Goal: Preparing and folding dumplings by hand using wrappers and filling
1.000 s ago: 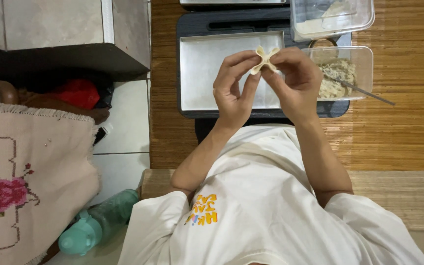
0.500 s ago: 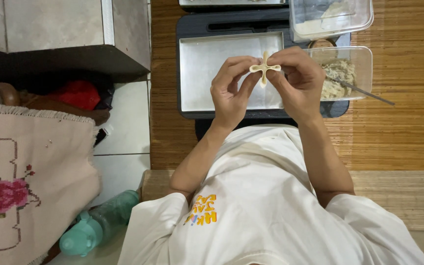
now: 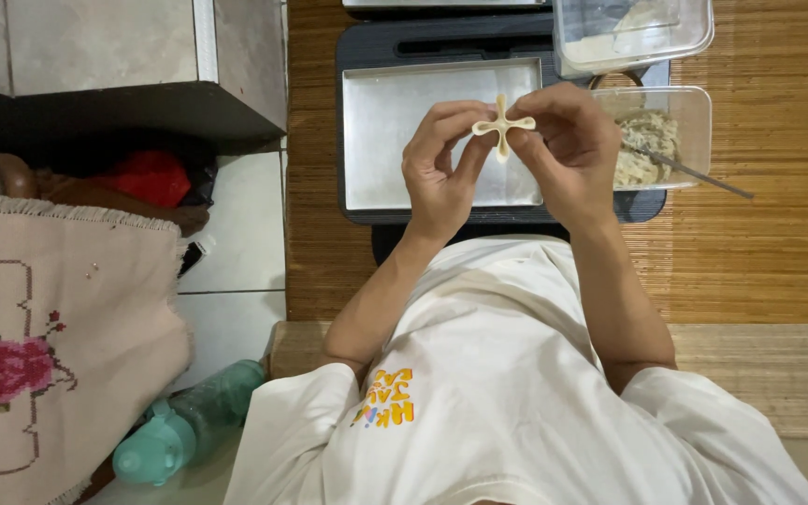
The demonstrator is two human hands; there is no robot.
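A small pale dumpling wrapper (image 3: 503,124), pinched into a four-pointed cross, is held up between both hands. My left hand (image 3: 439,168) grips its left side with fingertips. On its right side, my right hand (image 3: 563,154) pinches it too. Both hands hover above an empty metal tray (image 3: 385,140) that rests on a black board (image 3: 367,217). Right of my right hand stands a clear plastic tub of minced filling (image 3: 652,140) with a metal utensil (image 3: 694,171) sticking out.
A second clear tub (image 3: 633,33) sits behind the filling tub. All rest on a woven brown mat (image 3: 778,215). To the left are floor tiles, an embroidered pink cloth (image 3: 58,327), a teal bottle (image 3: 184,425) and a dark shelf with a red item (image 3: 147,178).
The wrapper's folds have been pressed tighter into a clearer cross shape, and both hands have shifted slightly; the hold is unchanged.
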